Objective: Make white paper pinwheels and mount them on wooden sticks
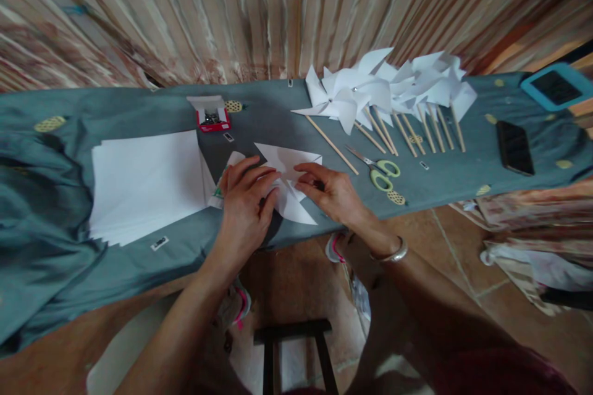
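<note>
A white paper pinwheel sheet (pixel 295 205), cut into pointed blades, lies on the cloth-covered table in front of me. My left hand (pixel 245 200) grips its left side, thumb and index finger close to the middle. From the right, my right hand (pixel 334 192) pinches a flap of the same paper between thumb and fingers. Just left of my left hand, a white packet with green print (pixel 217 199) is partly hidden under the fingers. A red open box of small metal pieces (pixel 214 118) stands beyond that hand. Scissors with green handles (pixel 377 171) lie to the right, blades apart.
A stack of white paper (pixel 148 185) lies at the left. Several finished pinwheels on wooden sticks (pixel 361 95) overlap at the back right. A black phone (pixel 515 147) and a blue-framed device (pixel 556 86) rest at the right end. A striped curtain (pixel 259 12) hangs behind the table (pixel 259 111).
</note>
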The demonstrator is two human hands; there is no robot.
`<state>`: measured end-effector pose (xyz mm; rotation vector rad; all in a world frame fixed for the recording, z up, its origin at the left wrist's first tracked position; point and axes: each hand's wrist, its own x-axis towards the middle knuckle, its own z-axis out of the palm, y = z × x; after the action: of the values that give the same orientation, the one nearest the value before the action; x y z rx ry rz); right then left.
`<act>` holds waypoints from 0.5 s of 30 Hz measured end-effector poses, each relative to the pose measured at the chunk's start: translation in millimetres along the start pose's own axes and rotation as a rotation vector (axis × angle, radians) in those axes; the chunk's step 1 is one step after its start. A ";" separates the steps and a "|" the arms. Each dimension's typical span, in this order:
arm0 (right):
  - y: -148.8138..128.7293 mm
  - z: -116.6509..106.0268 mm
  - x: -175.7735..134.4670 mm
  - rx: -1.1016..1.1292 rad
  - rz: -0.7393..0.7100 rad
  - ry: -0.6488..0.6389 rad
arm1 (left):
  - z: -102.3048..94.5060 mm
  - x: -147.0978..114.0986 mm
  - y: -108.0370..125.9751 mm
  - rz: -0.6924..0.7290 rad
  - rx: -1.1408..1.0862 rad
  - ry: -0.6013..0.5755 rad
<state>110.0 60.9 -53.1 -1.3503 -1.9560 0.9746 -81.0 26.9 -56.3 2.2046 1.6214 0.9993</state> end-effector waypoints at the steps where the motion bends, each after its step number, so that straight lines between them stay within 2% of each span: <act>1: -0.1 0.0 0.2 0.004 -0.006 -0.009 | 2.1 1.4 1.3 -0.003 0.017 -0.002; 6: 2.2 -0.8 -0.5 0.011 -0.047 -0.003 | 12.7 7.4 8.8 0.017 0.110 -0.023; 15: 2.6 -2.7 -1.5 0.010 -0.072 0.009 | 16.2 15.7 10.3 0.004 0.093 -0.043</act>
<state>113.9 60.8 -53.7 -1.2675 -1.9763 0.9419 -60.4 40.8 -56.6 2.2726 1.6777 0.8889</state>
